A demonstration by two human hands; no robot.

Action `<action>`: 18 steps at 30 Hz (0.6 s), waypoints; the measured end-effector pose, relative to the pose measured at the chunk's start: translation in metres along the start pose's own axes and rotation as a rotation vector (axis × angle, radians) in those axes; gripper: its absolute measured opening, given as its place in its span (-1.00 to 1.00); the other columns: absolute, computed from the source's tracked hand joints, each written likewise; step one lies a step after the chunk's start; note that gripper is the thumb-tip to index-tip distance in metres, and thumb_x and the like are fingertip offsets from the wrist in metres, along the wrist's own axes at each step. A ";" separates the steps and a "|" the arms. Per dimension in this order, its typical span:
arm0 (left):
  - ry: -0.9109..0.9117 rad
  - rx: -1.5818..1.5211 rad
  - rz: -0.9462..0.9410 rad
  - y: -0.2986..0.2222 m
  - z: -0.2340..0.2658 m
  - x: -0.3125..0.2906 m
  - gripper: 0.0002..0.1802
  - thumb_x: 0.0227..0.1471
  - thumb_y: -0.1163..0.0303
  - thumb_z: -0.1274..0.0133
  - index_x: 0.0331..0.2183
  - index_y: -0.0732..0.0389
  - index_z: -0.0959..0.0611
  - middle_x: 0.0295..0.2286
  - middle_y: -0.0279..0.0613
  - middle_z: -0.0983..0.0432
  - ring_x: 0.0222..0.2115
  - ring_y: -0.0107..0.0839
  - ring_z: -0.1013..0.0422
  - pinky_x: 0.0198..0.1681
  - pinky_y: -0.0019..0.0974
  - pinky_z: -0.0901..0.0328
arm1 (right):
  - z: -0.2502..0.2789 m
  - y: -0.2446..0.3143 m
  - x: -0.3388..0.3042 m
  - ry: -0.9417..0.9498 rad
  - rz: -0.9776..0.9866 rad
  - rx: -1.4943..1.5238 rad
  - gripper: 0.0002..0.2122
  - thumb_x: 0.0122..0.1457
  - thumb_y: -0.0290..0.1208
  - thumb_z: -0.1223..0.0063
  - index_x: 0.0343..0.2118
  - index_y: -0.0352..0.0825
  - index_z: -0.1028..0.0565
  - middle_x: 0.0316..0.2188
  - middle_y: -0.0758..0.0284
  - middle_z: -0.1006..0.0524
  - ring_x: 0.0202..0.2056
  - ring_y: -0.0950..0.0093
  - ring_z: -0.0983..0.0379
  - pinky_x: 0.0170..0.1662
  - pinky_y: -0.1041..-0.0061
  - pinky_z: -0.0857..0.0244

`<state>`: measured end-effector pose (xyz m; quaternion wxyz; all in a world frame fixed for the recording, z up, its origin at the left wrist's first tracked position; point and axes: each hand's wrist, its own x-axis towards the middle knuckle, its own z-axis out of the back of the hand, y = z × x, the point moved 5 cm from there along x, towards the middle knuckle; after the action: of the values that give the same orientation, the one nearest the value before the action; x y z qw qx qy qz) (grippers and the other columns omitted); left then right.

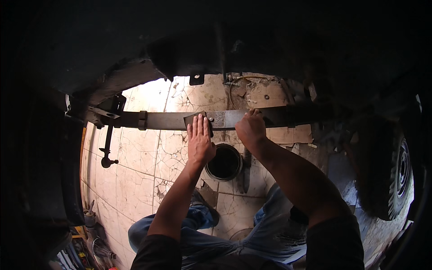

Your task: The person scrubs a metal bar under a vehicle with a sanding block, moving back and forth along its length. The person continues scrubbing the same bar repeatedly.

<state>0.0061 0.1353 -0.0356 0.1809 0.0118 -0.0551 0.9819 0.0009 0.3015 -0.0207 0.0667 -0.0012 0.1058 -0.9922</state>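
A long, flat steel leaf spring (168,121) spans the view from left to right, with a metal clip (142,120) around it toward the left. My left hand (200,139) lies on the spring with its fingers out straight. They press on a dark, square piece that looks like sandpaper (191,119). Just right of those fingertips a small bolt or pin (211,119) stands out from the steel, beside a brighter bare patch (233,119). My right hand (251,128) is closed at the spring's right part; whatever lies inside its curled fingers is hidden.
Below the spring, a dark round container (223,162) stands on the cracked tile floor (139,157). A rod with a ball joint (107,157) hangs at left. Dark vehicle bodywork (189,40) overhangs the top. A tyre (398,175) stands at right, and cardboard (265,94) lies beyond the spring.
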 end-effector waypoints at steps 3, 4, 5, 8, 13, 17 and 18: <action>-0.070 0.186 -0.034 0.009 -0.016 -0.007 0.07 -0.23 0.33 -0.13 0.27 0.38 0.01 0.30 0.10 0.19 0.34 -0.04 0.29 0.37 0.00 0.36 | 0.008 0.005 0.000 0.141 -0.014 0.019 -0.69 0.19 -0.33 0.07 -0.07 -0.27 -0.59 0.11 -0.04 -0.39 0.10 -0.01 -0.34 0.05 0.04 -0.24; -0.026 0.155 -0.022 0.013 -0.016 -0.002 0.07 -0.23 0.34 -0.14 0.27 0.38 0.00 0.30 0.08 0.18 0.34 -0.05 0.29 0.37 -0.01 0.35 | 0.008 0.005 0.002 0.152 -0.018 0.027 -0.69 0.18 -0.33 0.07 -0.07 -0.27 -0.59 0.11 -0.04 -0.39 0.10 -0.01 -0.34 0.04 0.04 -0.24; -0.002 0.148 -0.024 0.018 -0.014 0.008 0.07 -0.23 0.34 -0.14 0.27 0.37 0.00 0.30 0.08 0.17 0.35 -0.06 0.29 0.37 -0.02 0.35 | 0.008 0.005 0.003 0.163 -0.021 0.036 -0.69 0.18 -0.33 0.07 -0.07 -0.27 -0.59 0.11 -0.04 -0.39 0.11 -0.01 -0.34 0.04 0.05 -0.24; 0.051 0.128 -0.009 0.028 -0.005 0.023 0.08 -0.23 0.33 -0.16 0.27 0.37 -0.01 0.30 0.08 0.16 0.34 -0.07 0.28 0.37 -0.02 0.33 | 0.011 0.004 0.003 0.204 -0.005 0.049 -0.69 0.19 -0.33 0.07 -0.07 -0.26 -0.59 0.11 -0.04 -0.39 0.11 0.00 -0.34 0.05 0.05 -0.25; 0.084 0.067 0.056 0.002 0.002 0.008 0.15 -0.26 0.22 -0.22 0.27 0.39 0.00 0.30 0.12 0.15 0.34 -0.03 0.28 0.36 0.00 0.32 | 0.011 0.001 0.003 0.189 0.006 0.025 -0.71 0.17 -0.34 0.05 -0.10 -0.27 -0.60 0.08 -0.04 -0.41 0.09 0.03 -0.35 0.02 0.09 -0.26; 0.042 0.033 0.005 -0.001 -0.008 -0.012 0.12 -0.25 0.26 -0.20 0.27 0.35 -0.01 0.30 0.09 0.15 0.34 -0.05 0.27 0.36 0.02 0.31 | 0.013 0.004 0.000 0.132 0.001 0.034 -0.72 0.14 -0.36 0.02 -0.13 -0.31 -0.61 0.07 -0.06 -0.42 0.05 0.04 -0.37 -0.04 0.15 -0.30; 0.036 0.051 -0.019 -0.001 -0.007 -0.012 0.14 -0.26 0.24 -0.21 0.28 0.34 0.01 0.30 0.08 0.16 0.34 -0.05 0.28 0.36 0.02 0.31 | 0.014 0.003 0.000 0.155 0.001 0.044 -0.71 0.15 -0.37 0.02 -0.12 -0.31 -0.60 0.09 -0.07 -0.40 0.07 0.03 -0.36 -0.03 0.13 -0.30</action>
<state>0.0179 0.1323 -0.0427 0.1907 -0.0007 -0.0269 0.9813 0.0018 0.2956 -0.0074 0.0589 0.0772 0.0890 -0.9913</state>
